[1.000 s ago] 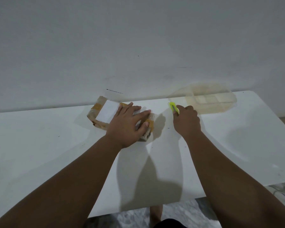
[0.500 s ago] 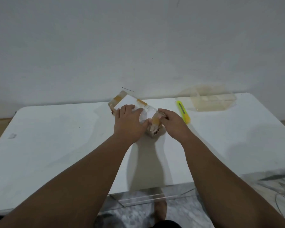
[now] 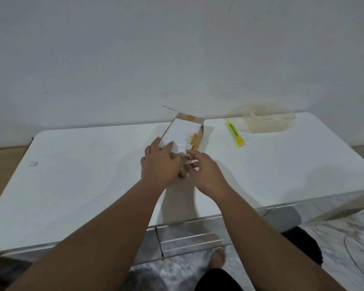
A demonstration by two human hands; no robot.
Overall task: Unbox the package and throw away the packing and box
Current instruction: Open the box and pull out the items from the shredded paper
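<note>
Head view shows the taped cardboard package [image 3: 182, 134] mid-worktop [image 3: 76, 175], left hand [image 3: 159, 164] clamped on its near end; right hand [image 3: 206, 171] pinching the near flap; it looks light, crushable; yellow cutter [image 3: 235, 134] lies at three o'clock.

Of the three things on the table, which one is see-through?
The clear plastic container at the far right. The cardboard box under both hands is opaque brown, and the cutter is solid yellow.

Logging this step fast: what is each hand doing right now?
Left hand: gripping the brown cardboard box with a white label.
Right hand: fingers pinched at the box's near end.
</note>
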